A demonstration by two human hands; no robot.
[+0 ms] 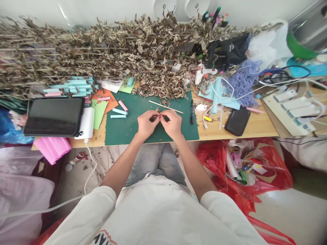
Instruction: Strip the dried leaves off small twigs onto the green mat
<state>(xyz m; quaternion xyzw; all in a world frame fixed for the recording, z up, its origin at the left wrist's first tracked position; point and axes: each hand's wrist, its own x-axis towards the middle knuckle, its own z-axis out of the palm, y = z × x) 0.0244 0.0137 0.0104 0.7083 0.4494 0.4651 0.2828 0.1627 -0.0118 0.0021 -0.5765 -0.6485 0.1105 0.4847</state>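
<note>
Over the green cutting mat (133, 131), my left hand (147, 124) and my right hand (172, 124) meet at the fingertips, both closed in a pinch. A small tuft of dried plant (157, 110) shows just beyond the fingertips; what exactly is pinched is too small to make out. Behind the hands lies a thin wooden stick (166, 107). To the right is a black marker (192, 112), and to the left are blue paper rolls (119, 111) and a pink paper roll (123, 105). A heap of dried leafy stems (143, 51) spreads along the back.
A tablet (54, 116) and white power bank (86, 123) lie left. On the right are a glue gun (201, 73), purple yarn (242, 81), a black phone (237, 121), and a power strip (293, 110) with trailing cables. A red plastic bag (276, 163) hangs below the table edge.
</note>
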